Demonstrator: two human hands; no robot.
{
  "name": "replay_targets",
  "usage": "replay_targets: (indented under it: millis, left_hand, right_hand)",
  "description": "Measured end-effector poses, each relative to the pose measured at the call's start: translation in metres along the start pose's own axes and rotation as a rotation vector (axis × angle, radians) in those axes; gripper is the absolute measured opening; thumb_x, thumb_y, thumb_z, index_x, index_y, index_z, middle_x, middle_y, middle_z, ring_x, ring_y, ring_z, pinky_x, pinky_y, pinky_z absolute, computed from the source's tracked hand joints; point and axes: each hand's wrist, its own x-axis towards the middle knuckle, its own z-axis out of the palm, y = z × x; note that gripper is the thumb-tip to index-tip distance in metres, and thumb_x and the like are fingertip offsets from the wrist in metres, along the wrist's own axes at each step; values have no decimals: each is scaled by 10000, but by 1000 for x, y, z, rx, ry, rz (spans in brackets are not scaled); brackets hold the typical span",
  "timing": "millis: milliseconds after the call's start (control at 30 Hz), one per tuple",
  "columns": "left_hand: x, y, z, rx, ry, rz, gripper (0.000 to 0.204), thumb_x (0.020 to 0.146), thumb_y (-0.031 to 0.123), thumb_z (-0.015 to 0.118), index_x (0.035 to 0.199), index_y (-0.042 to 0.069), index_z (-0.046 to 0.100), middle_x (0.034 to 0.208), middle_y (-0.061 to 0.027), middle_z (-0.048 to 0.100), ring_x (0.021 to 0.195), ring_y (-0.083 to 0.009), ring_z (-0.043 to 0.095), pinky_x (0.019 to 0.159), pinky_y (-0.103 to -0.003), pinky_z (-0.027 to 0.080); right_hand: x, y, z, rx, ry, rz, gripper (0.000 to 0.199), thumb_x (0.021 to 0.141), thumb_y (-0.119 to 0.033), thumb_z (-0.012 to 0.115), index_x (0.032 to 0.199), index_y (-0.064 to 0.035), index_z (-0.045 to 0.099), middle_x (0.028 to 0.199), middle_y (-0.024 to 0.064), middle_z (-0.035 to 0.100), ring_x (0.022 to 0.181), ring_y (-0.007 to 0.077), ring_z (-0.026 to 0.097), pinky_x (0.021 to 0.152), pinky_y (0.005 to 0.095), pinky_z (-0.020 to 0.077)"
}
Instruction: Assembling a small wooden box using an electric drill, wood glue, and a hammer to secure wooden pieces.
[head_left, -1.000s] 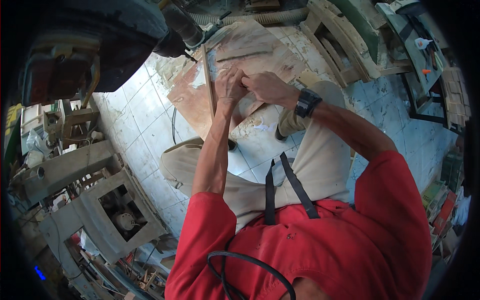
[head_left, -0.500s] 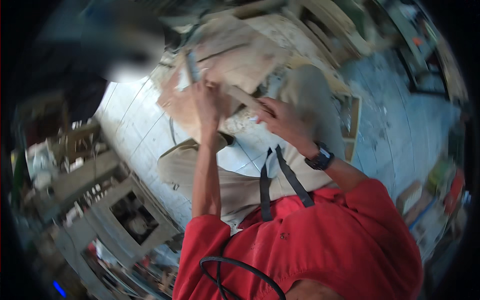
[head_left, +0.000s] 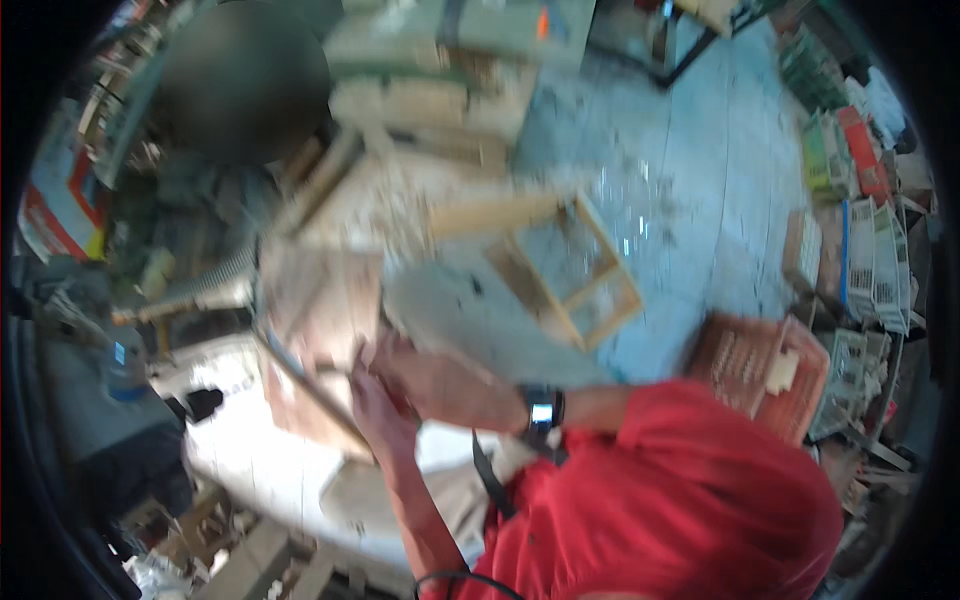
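Hands meet at the lower edge of the wooden board (head_left: 318, 300): my left hand (head_left: 378, 410) and my right hand (head_left: 435, 385), watch (head_left: 541, 410) on that wrist, both look curled onto it, though blur hides how tightly. The board lies at 9 o'clock from the open wooden frame (head_left: 570, 270) on the floor. I judge 2 firm, evenly spaced grips would keep it from twisting.

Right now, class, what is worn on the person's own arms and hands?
Both hands, left and right, are bare, without gloves. The right wrist carries a dark wristwatch with a pale square face. Short red sleeves leave the forearms uncovered. The picture is blurred, so finer detail is lost.
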Motion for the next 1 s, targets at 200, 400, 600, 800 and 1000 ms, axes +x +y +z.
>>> replay_targets:
  millis: [200, 400, 600, 800, 1000]
  left_hand:
    - [18, 11, 15, -97, 149, 227, 231, 962, 180, 505, 1130, 20, 502, 1006, -121, 606, 905, -194, 603, 801, -317, 504]
    - [2, 27, -4, 201, 179, 157, 192, 927, 139, 528, 1086, 31, 521, 700, -25, 515, 602, -95, 514, 529, -230, 439]
    - [-27, 10, -50, -36, 287, -46, 360, 959, 373, 447, 1064, 39, 532, 708, 7, 462, 490, -62, 406, 342, -189, 271]
    - [-29, 0, -60, 111, 231, -114, 401, 975, 388, 425, 1057, 13, 545, 683, 1, 467, 432, -52, 378, 317, -194, 246]
    - [-31, -9, -60, 204, 295, -125, 377, 974, 368, 437, 1065, 17, 540, 686, -7, 473, 435, -58, 397, 318, -197, 265]
  right_hand:
    - [24, -12, -33, 71, -29, -198, 518, 831, -118, 607, 1297, 3, 415, 906, 185, 611, 864, 364, 579, 763, 432, 467]
    - [70, 5, -164, -209, 363, -198, 237, 825, -108, 644, 1025, 17, 661, 933, 134, 695, 787, 196, 678, 698, 290, 525]
    - [184, 86, -361, -640, 1276, -212, 161, 853, -154, 562, 893, -48, 677, 789, 144, 678, 754, 315, 658, 652, 400, 503]
    - [247, 163, -425, -1003, 840, 239, 359, 727, -338, 671, 900, -23, 675, 773, 210, 648, 821, 355, 651, 716, 436, 497]
    - [264, 167, -451, -706, 888, 201, 292, 694, -313, 681, 666, -22, 671, 600, 183, 611, 596, 333, 624, 603, 410, 496]
